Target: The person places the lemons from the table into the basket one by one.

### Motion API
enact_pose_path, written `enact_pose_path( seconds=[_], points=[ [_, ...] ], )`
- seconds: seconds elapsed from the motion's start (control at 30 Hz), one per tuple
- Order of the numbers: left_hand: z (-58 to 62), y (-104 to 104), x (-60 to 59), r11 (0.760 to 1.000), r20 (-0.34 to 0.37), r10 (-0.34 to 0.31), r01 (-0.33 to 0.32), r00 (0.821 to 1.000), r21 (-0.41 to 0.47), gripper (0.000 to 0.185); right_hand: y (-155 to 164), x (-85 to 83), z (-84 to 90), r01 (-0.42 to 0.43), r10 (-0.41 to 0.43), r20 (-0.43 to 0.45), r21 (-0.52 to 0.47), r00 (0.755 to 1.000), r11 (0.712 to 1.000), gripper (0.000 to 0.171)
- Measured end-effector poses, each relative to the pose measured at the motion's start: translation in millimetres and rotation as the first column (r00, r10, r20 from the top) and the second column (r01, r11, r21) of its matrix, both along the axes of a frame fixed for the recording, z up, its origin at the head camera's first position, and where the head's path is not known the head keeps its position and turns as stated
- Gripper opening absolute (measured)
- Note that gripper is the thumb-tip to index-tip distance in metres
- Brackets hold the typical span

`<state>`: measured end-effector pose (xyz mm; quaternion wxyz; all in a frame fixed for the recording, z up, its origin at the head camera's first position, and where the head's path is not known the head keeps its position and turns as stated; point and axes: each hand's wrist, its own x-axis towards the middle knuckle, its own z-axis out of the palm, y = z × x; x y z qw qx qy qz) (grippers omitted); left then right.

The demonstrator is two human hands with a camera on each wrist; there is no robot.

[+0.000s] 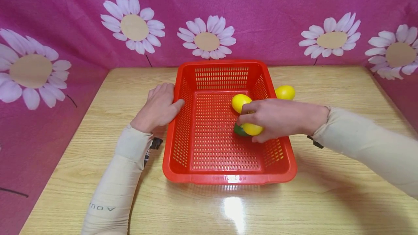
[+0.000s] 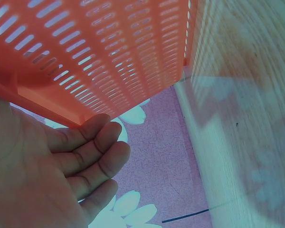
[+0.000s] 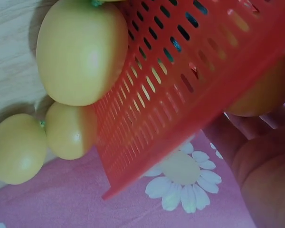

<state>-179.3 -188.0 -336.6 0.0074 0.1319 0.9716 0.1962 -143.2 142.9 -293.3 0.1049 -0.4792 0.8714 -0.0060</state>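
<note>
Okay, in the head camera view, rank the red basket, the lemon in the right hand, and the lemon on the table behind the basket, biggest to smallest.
1. red basket, by far the largest.
2. The lemon in the right hand and the lemon on the table look about alike. The right hand hides part of one and the basket wall part of the other, so I won't rank them.

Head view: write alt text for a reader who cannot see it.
A right hand holds a yellow lemon inside a red slotted basket on a wooden table. The left hand rests against the basket's left wall. Another lemon lies inside, one outside.
</note>
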Motion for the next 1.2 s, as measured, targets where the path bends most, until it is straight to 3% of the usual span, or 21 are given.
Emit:
enact_pose_path(
  seconds=[0.77, 1.2],
  points=[
    [2.8, 0.8, 1.5, 1.0, -0.001, 0.0, 0.0, 1.0, 0.015, 0.032, -1.8, 3.1, -9.1, -0.067, 0.067, -0.029, 0.017, 0.997, 0.998, 0.05],
    [1.2, -0.2, 0.7, 1.0, 0.002, -0.001, 0.001, 1.0, 0.007, 0.033, -2.1, 8.3, -9.6, -0.062, 0.061, 0.021, 0.04, 0.998, 0.997, 0.053]
  ],
)
